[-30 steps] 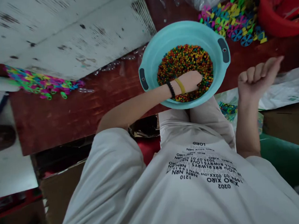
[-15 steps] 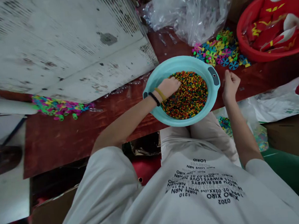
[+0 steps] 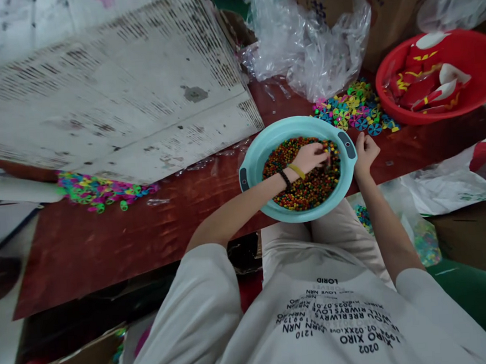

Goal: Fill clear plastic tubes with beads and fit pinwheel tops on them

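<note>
A light blue plastic basin [image 3: 256, 203] with grey handle tabs holds a mass of tiny multicoloured beads [image 3: 306, 195]. My left hand [image 3: 310, 156] reaches into it from the left, fingers loosely bent and partly apart, tips among the beads at the right side. Black and yellow bands circle that wrist. Just outside the basin's right handle, my right hand [image 3: 366, 152] is closed with its fingers pressed together. Whatever lies inside those fingers is hidden. Whether this hand touches the rim is unclear.
Colourful small plastic pieces [image 3: 352, 110] lie behind the basin, more [image 3: 97, 189] at the left on the red-brown table [image 3: 146, 233]. A red tub [image 3: 434, 117] holds red packets. Clear plastic bags [image 3: 312, 49] and a large scuffed white box [image 3: 130, 112] stand behind.
My left hand has swept rightward through the beads, its fingers loosening. My right hand now sits nearer the basin's right handle. The whole view has shifted slightly downward.
</note>
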A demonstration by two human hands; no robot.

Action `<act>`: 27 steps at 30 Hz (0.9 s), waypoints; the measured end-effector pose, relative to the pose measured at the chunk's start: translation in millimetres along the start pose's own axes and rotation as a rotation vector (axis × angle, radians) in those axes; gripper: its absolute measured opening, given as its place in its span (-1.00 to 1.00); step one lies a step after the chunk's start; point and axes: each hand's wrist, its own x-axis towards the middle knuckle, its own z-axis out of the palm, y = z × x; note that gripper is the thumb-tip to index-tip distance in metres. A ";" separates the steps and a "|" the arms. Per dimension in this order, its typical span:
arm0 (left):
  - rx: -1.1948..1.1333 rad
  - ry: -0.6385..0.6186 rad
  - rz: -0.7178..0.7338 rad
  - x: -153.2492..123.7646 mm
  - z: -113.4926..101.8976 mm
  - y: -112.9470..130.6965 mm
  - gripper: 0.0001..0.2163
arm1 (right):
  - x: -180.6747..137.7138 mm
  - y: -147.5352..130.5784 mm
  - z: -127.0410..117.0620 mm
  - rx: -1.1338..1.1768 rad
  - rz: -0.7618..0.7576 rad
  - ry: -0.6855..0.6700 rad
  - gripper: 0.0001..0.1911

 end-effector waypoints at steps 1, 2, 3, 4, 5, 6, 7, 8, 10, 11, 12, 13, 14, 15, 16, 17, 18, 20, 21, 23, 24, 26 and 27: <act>0.000 0.053 -0.047 -0.7 -10.3 -3.2 -0.85 | 0.9 -0.1 0.8 -0.015 0.012 0.004 -0.29; 0.072 0.099 -0.074 -2.4 -22.3 -8.0 -0.85 | 1.9 0.0 1.7 -0.028 0.024 0.002 -0.29; 0.214 0.120 -0.080 -4.9 -34.9 -14.1 -0.85 | 3.0 0.6 2.8 -0.036 0.035 -0.005 -0.29; 0.392 0.112 -0.069 -7.8 -46.6 -21.1 -0.84 | 3.9 1.3 3.9 -0.040 0.044 -0.018 -0.29; 0.565 0.078 -0.052 -10.9 -56.0 -28.3 -0.84 | 4.5 2.2 4.9 -0.044 0.049 -0.034 -0.29; 0.697 0.017 -0.032 -14.0 -62.2 -34.9 -0.83 | 4.8 3.1 5.6 -0.048 0.052 -0.050 -0.29; 0.773 -0.062 -0.004 -16.9 -64.4 -40.2 -0.80 | 4.7 3.6 6.0 -0.053 0.054 -0.061 -0.29; 0.797 -0.144 0.032 -19.6 -62.8 -43.6 -0.77 | 4.3 3.5 6.0 -0.056 0.057 -0.067 -0.30; 0.762 -0.271 0.123 -24.5 -50.3 -43.6 -0.74 | 2.9 0.8 4.9 -0.060 0.072 -0.077 -0.31; 0.746 -0.322 0.180 -26.7 -41.3 -40.5 -0.74 | 2.2 -2.2 4.0 -0.063 0.088 -0.089 -0.31; 0.738 -0.346 0.230 -28.5 -31.8 -36.0 -0.74 | 1.4 -6.3 2.9 -0.066 0.105 -0.106 -0.32; 0.734 -0.359 0.269 -29.9 -22.6 -30.7 -0.76 | 0.5 -11.3 1.8 -0.069 0.120 -0.126 -0.32; 0.727 -0.364 0.310 -30.6 -14.4 -25.4 -0.78 | -0.6 -16.8 0.7 -0.073 0.133 -0.143 -0.32; 0.719 -0.363 0.345 -30.4 -7.7 -20.6 -0.80 | -1.9 -22.1 -0.4 -0.057 0.124 -0.144 -0.32; 0.708 -0.353 0.375 -29.0 -2.9 -16.6 -0.83 | -3.5 -26.7 -1.7 -0.029 0.103 -0.142 -0.32; 0.693 -0.332 0.390 -26.3 -0.1 -13.9 -0.84 | -5.3 -29.7 -3.1 -0.001 0.083 -0.139 -0.32; 0.664 -0.299 0.396 -22.5 0.2 -12.4 -0.85 | -7.1 -30.9 -4.5 0.021 0.072 -0.134 -0.32; 0.636 -0.203 0.370 -13.8 -6.2 -13.7 -0.81 | -9.6 -27.3 -7.1 0.023 0.090 -0.131 -0.32; 0.635 -0.155 0.345 -10.2 -12.5 -16.6 -0.78 | -10.1 -23.2 -8.0 0.030 0.096 -0.144 -0.33; 0.666 -0.082 0.281 -7.3 -28.3 -26.1 -0.76 | -9.7 -13.1 -9.0 0.043 0.104 -0.172 -0.35; 0.690 -0.060 0.253 -8.4 -36.3 -32.1 -0.75 | -9.1 -8.0 -9.3 0.043 0.110 -0.184 -0.35; 0.750 -0.046 0.217 -15.1 -48.1 -44.3 -0.76 | -7.4 1.3 -10.1 0.032 0.123 -0.206 -0.36; 0.781 -0.055 0.212 -19.9 -50.7 -49.4 -0.75 | -6.4 5.6 -10.7 0.023 0.129 -0.218 -0.37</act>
